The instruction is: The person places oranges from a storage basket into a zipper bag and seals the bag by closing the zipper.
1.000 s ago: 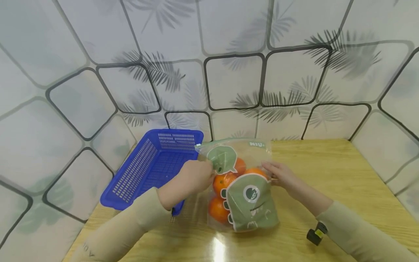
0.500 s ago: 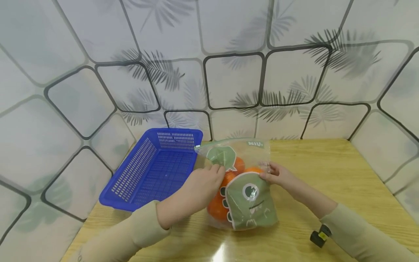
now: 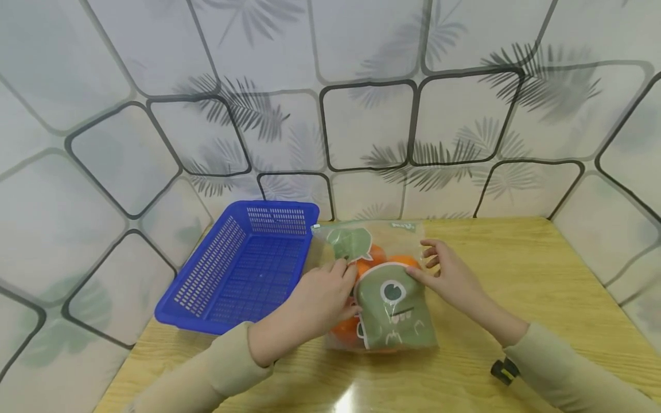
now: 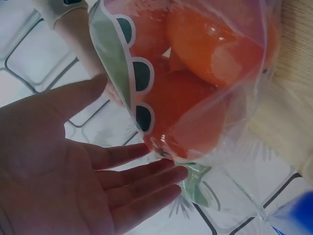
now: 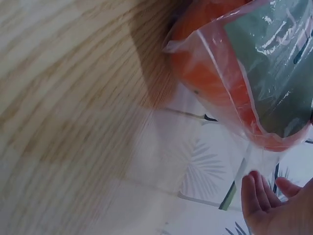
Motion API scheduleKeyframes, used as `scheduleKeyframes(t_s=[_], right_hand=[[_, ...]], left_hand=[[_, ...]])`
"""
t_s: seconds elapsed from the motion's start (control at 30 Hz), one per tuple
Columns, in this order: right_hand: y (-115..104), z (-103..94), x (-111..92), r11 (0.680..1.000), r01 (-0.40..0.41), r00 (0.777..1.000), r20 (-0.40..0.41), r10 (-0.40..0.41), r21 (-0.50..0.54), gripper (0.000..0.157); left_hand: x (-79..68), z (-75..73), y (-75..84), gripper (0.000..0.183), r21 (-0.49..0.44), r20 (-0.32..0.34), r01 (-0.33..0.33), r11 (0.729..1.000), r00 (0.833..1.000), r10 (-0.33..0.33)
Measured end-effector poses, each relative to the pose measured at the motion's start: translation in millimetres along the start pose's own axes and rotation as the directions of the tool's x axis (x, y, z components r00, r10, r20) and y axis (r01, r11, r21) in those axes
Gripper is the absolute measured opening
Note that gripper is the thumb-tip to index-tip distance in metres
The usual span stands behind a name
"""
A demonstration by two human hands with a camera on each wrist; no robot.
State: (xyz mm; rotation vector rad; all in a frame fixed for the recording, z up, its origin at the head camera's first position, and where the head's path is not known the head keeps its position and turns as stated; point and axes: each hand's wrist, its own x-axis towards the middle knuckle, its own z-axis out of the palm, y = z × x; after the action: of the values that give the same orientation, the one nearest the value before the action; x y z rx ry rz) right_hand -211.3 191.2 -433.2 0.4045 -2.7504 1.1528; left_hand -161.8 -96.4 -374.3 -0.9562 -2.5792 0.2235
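A clear zip bag [image 3: 397, 321] with a green cartoon dinosaur print stands on the table, its top edge and slider [image 3: 315, 228] at the back. Several oranges [image 4: 186, 117] show through the plastic. My left hand [image 3: 320, 295] is at the bag's left side; in the left wrist view its fingers are stretched out, fingertips right at the lower oranges, thumb apart by the printed edge. On the other side, my right hand [image 3: 449, 272] has its fingers spread at the bag's right edge, the thumb against the front near the dinosaur's head. Neither hand grips the bag.
A blue plastic basket [image 3: 193, 327] with slotted walls stands left of the bag, close to my left forearm. The wooden table [image 3: 506, 269] ends at a patterned wall covering [image 3: 369, 129] behind and on both sides. A small black device [image 3: 503, 371] is at my right sleeve.
My left hand has loosened from its curled hold and laid its fingers along the bag's left side. The right hand's fingers have come off the edge and spread. The bag has shifted slightly.
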Motion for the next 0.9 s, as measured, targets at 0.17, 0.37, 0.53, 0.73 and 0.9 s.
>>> scheduleKeyframes(t_s=[0.17,0.37,0.53,0.73,0.9], right_hand=[[-2,2.0,2,0.943,0.230,0.967,-0.050,-0.249,-0.241,0.058],[-6,8.4,5,0.789,0.502,0.852,0.042,-0.523,-0.354,0.050],[-7,10.5,0,0.788,0.492,0.869,0.151,-0.472,-0.370,0.052],[-6,11.0,-3,0.812,0.445,0.893,0.252,-0.373,-0.377,0.055],[-5,11.8,-2,0.818,0.424,0.902,0.258,-0.345,-0.389,0.057]], left_hand=[[4.5,2.2,3.8,0.090,0.041,0.073,0.024,0.999,0.997,-0.027],[9.9,7.4,4.3,0.112,0.098,0.219,0.054,0.994,0.973,-0.075],[12.5,12.8,1.6,0.105,0.065,0.224,0.073,0.995,0.971,-0.086],[12.4,18.8,0.4,0.088,0.005,0.275,0.086,0.996,0.958,-0.084],[11.3,23.8,-1.9,0.074,-0.054,0.354,0.097,0.994,0.932,-0.071]])
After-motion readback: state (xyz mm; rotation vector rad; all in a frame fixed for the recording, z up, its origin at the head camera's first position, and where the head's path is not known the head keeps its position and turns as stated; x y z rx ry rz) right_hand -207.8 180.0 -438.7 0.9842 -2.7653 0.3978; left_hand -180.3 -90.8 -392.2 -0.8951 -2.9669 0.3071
